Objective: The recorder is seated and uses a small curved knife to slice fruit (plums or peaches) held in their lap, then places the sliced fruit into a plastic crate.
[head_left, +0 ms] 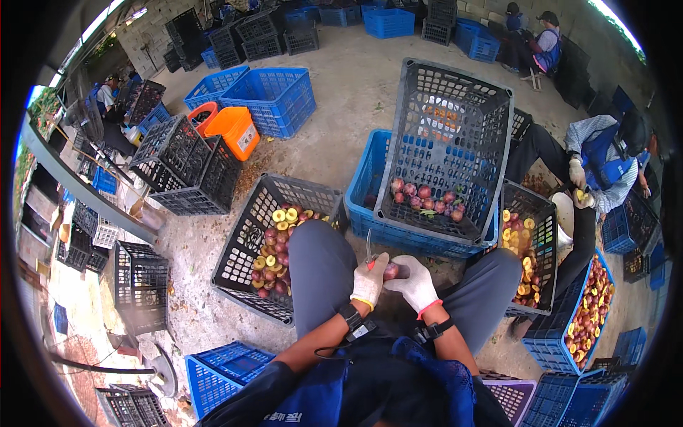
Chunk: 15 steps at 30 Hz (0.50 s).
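Both of my hands wear pale knit gloves and meet over my lap. My left hand [367, 283] is closed round a small knife [368, 247] with a red handle, its curved blade pointing away from me. In my right hand [415, 285] is a dark red plum [390, 270], close beside the left fingers. By my left knee, a black crate [235, 267] holds cut plum halves with yellow flesh among whole-looking red ones. In front, a tilted black crate [455, 114] rests on a blue crate [364, 167], with several whole plums [425, 192] at its near end.
To the right, a gloved co-worker [605, 164] sits by a black crate [549, 235] of cut plums. A blue crate [548, 341] full of fruit stands nearer. An orange bucket [238, 132] and blue crates [284, 107] are at the far left. More crates and people line the walls.
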Motion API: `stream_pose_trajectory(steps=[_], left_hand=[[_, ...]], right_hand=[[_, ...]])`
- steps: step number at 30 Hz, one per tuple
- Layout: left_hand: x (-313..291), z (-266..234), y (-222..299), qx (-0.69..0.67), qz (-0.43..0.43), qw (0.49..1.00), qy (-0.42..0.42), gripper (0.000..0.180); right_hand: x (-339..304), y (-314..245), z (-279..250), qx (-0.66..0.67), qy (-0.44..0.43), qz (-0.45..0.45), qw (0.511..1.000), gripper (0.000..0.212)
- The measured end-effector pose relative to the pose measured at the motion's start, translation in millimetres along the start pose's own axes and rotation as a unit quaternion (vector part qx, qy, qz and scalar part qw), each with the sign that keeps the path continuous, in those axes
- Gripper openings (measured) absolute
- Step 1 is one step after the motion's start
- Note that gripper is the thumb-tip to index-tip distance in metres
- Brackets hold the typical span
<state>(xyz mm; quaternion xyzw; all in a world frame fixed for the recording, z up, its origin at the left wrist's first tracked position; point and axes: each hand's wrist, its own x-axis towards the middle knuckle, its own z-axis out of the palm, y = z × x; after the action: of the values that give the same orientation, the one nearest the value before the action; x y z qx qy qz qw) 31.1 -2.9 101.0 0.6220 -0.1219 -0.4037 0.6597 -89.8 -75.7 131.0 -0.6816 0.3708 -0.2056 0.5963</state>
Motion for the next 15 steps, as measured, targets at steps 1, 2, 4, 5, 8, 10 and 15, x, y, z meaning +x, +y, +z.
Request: stream_pose_trajectory(steps=[1,2,4,5,8,10,15], left_hand=[[3,2,-5,0.0,0.014,1.0,0.006,0.031],[5,0,-10,0.001,0.027,0.999,0.017,0.031],[7,-1,-12,0.017,0.056,0.998,0.025,0.031],[5,1,-9,0.028,0.064,0.997,0.031,0.032],[-3,12,8,0.087,0.074,0.992,0.046,0.036],[-4,15,15,0.145,0.06,0.986,0.049,0.04],[-7,20,11,0.247,0.159,0.952,0.084,0.036]], right_hand=[[-2,5,5,0.102,0.003,0.016,0.995,0.05],[-6,6,11,0.17,0.003,0.032,0.985,0.048],[-9,6,17,0.162,0.016,0.022,0.986,0.044],[-11,5,19,0.158,0.023,0.017,0.987,0.043],[-4,13,15,0.299,0.013,0.035,0.953,0.042],[0,16,10,0.349,0.005,0.049,0.936,0.042],[3,27,22,0.389,0.076,0.084,0.914,0.034]])
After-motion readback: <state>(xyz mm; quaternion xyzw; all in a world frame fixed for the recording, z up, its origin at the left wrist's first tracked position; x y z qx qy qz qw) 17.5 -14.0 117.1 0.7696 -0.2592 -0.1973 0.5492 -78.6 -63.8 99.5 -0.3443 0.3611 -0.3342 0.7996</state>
